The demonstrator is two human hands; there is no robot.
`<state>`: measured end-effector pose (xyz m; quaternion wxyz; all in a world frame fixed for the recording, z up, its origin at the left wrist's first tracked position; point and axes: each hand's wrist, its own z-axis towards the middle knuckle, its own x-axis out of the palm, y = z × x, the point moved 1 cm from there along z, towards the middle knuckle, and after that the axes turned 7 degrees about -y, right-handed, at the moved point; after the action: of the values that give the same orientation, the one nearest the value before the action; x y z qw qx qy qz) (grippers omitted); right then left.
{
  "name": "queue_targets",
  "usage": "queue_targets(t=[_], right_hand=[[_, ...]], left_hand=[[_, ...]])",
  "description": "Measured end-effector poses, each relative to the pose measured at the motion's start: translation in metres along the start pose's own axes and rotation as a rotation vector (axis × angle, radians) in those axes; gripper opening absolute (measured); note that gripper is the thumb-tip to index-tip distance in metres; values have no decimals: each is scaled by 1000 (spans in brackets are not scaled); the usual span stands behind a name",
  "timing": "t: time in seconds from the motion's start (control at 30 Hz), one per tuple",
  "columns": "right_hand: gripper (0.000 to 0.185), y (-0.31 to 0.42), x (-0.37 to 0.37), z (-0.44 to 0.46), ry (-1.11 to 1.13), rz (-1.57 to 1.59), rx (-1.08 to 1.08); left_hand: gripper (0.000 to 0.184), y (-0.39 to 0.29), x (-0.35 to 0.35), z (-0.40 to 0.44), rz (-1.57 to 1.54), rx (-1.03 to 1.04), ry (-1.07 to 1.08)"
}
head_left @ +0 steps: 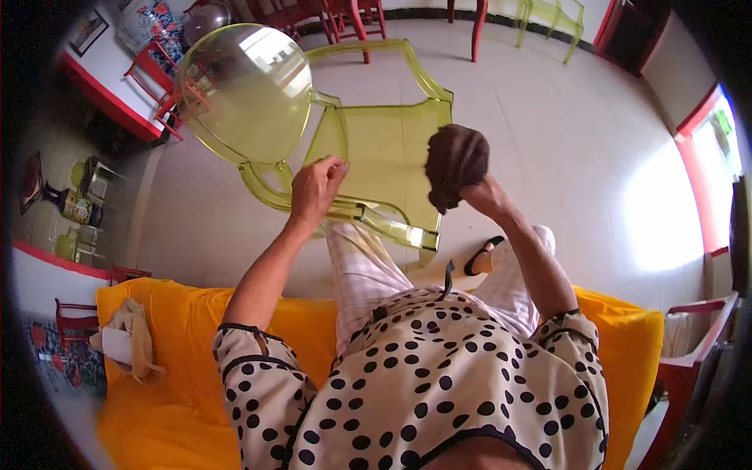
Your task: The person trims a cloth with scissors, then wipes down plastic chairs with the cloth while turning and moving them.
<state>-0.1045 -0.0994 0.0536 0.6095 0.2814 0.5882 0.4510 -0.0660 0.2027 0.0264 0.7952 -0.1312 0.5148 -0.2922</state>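
My right hand [487,196] grips a bunched dark brown cloth [457,160] and holds it up over the front edge of a see-through yellow-green plastic chair [376,141]. Folds run across the cloth, and part of it hangs down on the left. My left hand [317,186] is closed, thumb and fingers drawn together, in front of the chair's near armrest [345,210]. Whether anything is between those fingers is hidden. The chair's round backrest [247,98] lies to the left and its seat faces right.
I am sitting on a seat with an orange cover [184,313]; a beige cloth [129,341] lies at its left end. Red wooden furniture [356,23] stands at the back. Another clear green chair [552,23] is far right. A mirror [74,196] reflects the room at left.
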Motion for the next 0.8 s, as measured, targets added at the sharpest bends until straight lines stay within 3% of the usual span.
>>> queue_targets(t=[0.07, 0.13, 0.2, 0.3, 0.4, 0.47, 0.53, 0.6, 0.73, 0.77, 0.8], right_hand=[[27, -4, 27, 9, 132, -27, -221], [33, 0, 78, 3, 150, 236, -215], [37, -5, 136, 1, -95, -184, -743], [37, -41, 163, -16, -279, -204, -691], [35, -115, 165, -35, 195, -483, -178], [34, -151, 149, -52, -43, -458, -188], [29, -141, 130, -60, -54, -430, -206], [29, -146, 127, -67, -122, -424, -320], [33, -160, 137, -75, -155, -396, -313], [28, -164, 139, -76, -268, -312, -371], [28, -161, 135, -81, -247, -254, -285]], left_hand=[[36, -1, -4, -1, -7, -18, 17], [44, -3, -5, 2, -21, -48, 81], [42, 4, 2, 3, 5, -81, 97], [36, 6, 4, 2, 51, -16, 59], [35, 1, 4, 2, 24, -21, 147], [36, 5, 6, 2, -2, -26, 156], [35, 7, 7, 2, -1, -39, 170], [32, 5, 4, 0, -9, -26, 84], [26, 2, 2, -9, -176, 0, -127], [24, -1, -1, -13, -196, 68, -165], [25, -10, -1, -20, -211, 111, -168]])
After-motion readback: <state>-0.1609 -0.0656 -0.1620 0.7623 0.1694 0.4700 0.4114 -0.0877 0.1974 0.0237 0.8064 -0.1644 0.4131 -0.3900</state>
